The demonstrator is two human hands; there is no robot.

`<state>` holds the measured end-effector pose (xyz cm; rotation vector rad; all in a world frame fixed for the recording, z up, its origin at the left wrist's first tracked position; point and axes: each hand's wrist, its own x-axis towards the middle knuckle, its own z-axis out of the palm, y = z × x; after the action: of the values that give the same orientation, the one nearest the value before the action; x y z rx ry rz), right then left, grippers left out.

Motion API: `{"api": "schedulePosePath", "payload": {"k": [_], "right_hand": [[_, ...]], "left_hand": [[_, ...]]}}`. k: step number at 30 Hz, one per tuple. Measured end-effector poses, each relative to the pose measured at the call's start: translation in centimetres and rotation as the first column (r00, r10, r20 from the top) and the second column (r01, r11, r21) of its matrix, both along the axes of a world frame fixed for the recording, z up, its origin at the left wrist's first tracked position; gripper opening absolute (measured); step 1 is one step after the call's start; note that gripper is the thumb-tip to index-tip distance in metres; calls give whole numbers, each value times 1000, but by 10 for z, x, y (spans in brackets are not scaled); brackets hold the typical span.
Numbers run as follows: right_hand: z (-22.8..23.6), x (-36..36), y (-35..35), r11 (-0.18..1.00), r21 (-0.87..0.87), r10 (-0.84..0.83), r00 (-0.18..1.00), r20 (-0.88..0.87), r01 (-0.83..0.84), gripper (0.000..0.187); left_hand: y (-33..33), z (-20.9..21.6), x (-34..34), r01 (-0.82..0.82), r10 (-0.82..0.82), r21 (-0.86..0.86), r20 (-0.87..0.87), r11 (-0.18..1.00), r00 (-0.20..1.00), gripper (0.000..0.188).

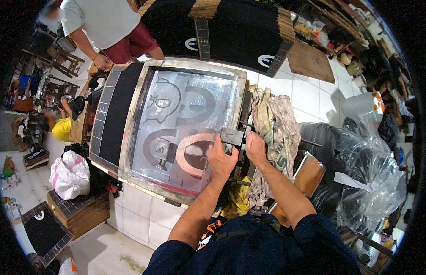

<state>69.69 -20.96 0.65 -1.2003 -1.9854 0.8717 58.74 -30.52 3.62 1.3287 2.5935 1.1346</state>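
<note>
A framed printing screen (126,151) lies in front of me, its mesh marked with a cartoon figure and curved shapes, one pale pink. A grey metal hinge clamp (232,136) grips the middle of its right edge. My left hand (220,158) is on the clamp, fingers and thumb bent around the lower left of its plate. Just right of the clamp, my right hand (256,147) is closed beside its hardware; what lies within the fingers is hidden. Under the screen's left side, a black fabric panel (119,117) sits on a gridded board (101,121).
Stained cloths (279,128) hang right of the screen, above a wooden block (309,176). Clear plastic bags (368,183) crowd the far right. Boards with black panels (240,36) stand behind. A person in a white shirt (100,23) is at the upper left; a white sack (69,173) sits left.
</note>
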Motion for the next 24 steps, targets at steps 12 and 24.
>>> {"api": "schedulePosePath", "payload": {"k": [12, 24], "right_hand": [[1, 2, 5, 977, -205, -55, 997, 53, 65, 41], [7, -1, 16, 886, -462, 27, 994, 107, 25, 55]], "left_hand": [[-8, -7, -10, 18, -36, 149, 121, 989, 992, 59], [-8, -9, -10, 178, -178, -10, -40, 984, 983, 57]]}}
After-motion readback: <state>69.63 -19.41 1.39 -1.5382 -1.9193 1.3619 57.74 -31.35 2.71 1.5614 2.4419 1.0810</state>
